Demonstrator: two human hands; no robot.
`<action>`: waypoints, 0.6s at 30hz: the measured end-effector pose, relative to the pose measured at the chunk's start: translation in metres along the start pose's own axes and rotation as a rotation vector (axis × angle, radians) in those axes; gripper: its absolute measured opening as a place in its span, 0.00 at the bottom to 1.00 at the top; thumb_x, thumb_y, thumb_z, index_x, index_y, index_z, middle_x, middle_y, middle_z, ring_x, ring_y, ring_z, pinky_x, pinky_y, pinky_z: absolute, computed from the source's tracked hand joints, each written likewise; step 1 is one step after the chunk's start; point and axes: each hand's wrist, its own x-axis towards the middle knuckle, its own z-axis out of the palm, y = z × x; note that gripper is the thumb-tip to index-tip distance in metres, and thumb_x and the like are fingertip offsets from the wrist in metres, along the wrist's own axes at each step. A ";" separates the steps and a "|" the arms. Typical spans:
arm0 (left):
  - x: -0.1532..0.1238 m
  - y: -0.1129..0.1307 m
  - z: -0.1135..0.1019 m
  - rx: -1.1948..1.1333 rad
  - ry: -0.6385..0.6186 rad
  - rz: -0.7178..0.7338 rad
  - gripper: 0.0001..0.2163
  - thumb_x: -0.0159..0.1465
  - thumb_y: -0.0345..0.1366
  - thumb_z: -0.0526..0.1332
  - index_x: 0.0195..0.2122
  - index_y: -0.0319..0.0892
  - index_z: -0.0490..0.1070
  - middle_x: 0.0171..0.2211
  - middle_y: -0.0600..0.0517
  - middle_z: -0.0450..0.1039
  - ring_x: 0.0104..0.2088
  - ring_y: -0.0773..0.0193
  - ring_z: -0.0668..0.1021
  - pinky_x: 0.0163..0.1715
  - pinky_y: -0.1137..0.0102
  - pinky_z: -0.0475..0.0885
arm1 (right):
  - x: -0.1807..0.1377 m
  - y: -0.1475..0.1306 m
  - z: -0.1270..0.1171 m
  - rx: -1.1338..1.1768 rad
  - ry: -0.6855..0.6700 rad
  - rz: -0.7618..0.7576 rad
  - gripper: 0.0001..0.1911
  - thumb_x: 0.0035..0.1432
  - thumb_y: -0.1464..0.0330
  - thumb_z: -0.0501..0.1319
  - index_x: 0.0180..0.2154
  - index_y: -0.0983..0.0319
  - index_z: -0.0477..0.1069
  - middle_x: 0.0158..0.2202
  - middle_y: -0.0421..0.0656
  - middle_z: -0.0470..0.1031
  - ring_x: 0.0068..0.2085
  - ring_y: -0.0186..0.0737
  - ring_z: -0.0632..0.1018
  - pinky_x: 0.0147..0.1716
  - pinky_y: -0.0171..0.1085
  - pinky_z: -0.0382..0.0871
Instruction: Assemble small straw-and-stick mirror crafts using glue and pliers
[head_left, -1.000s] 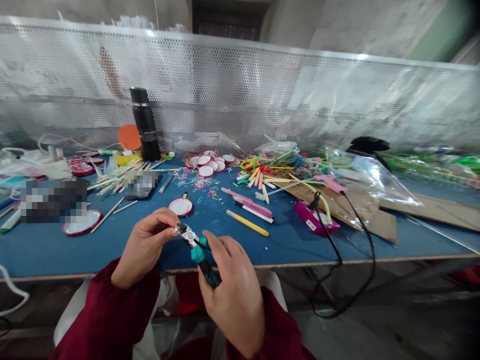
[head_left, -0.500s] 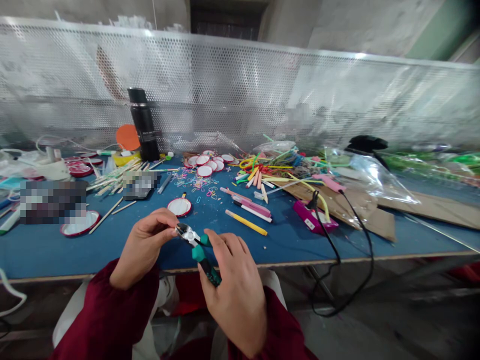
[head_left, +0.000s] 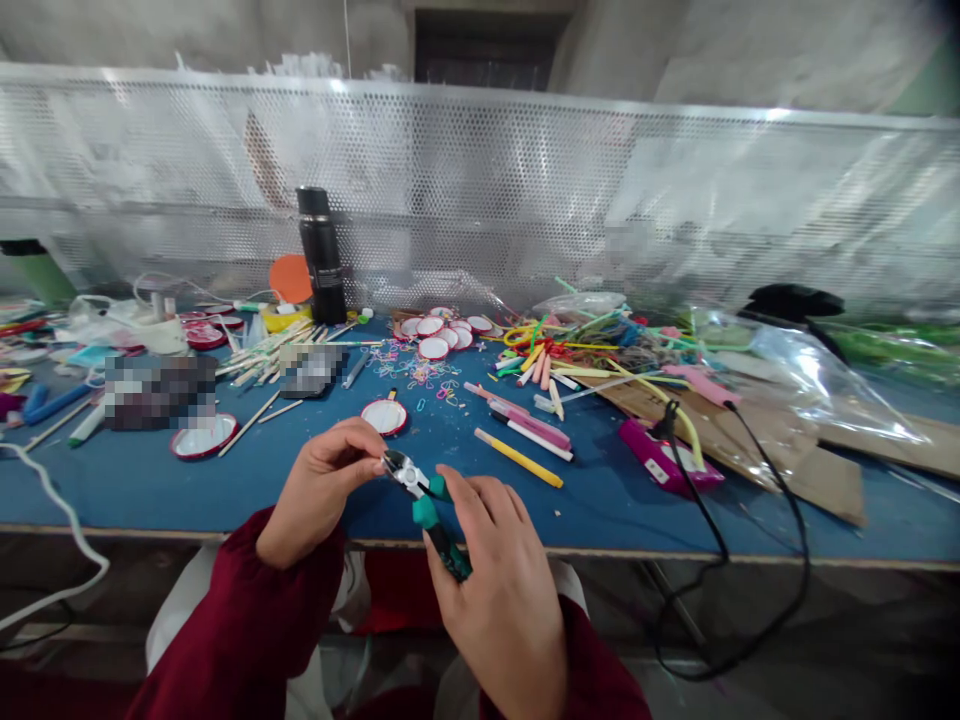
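My right hand (head_left: 506, 590) is wrapped round the green and black handles of a pair of cutting pliers (head_left: 410, 475), whose jaws point up and left. Thumb and fingertips of my left hand (head_left: 326, 490) are pinched together right at the tip of the jaws. Whatever sits in that pinch is too small to make out. Just beyond my hands lies a round white disc with a red rim (head_left: 384, 417), with a small tab at its top. A yellow marker (head_left: 517, 458) rests on the table to the right of the pliers.
On the blue table (head_left: 277, 500) are small coloured clips (head_left: 424, 365), several white discs (head_left: 433, 347), wooden sticks (head_left: 251, 422) and a black bottle (head_left: 322, 260). Rightward stand a magenta box (head_left: 664, 455) with a black cable (head_left: 787, 490) and cardboard (head_left: 825, 480). A perforated metal panel (head_left: 480, 190) runs along the back.
The whole view has swung slightly left, so everything sits further right in the picture. My hands and the pliers keep nearly the same pose against each other.
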 end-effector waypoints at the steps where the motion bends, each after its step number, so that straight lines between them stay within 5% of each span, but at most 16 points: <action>1: 0.000 0.000 0.000 -0.002 -0.003 0.001 0.03 0.58 0.31 0.71 0.30 0.45 0.79 0.31 0.53 0.73 0.35 0.65 0.73 0.36 0.72 0.68 | 0.000 0.001 0.001 -0.004 0.007 -0.008 0.25 0.61 0.70 0.60 0.60 0.61 0.64 0.46 0.50 0.72 0.46 0.51 0.73 0.45 0.53 0.74; 12: 0.001 -0.001 0.001 -0.009 -0.020 0.006 0.02 0.59 0.31 0.70 0.31 0.44 0.79 0.32 0.53 0.73 0.36 0.66 0.73 0.37 0.73 0.68 | 0.000 0.007 0.003 -0.011 0.026 -0.044 0.22 0.62 0.68 0.62 0.57 0.60 0.64 0.44 0.48 0.73 0.44 0.50 0.74 0.42 0.49 0.74; 18: -0.001 0.004 0.007 0.018 -0.009 -0.125 0.03 0.63 0.35 0.67 0.38 0.44 0.78 0.32 0.53 0.74 0.34 0.68 0.73 0.36 0.74 0.67 | 0.001 0.007 0.002 0.018 0.099 -0.043 0.21 0.67 0.59 0.56 0.57 0.62 0.63 0.48 0.50 0.73 0.49 0.50 0.74 0.45 0.48 0.74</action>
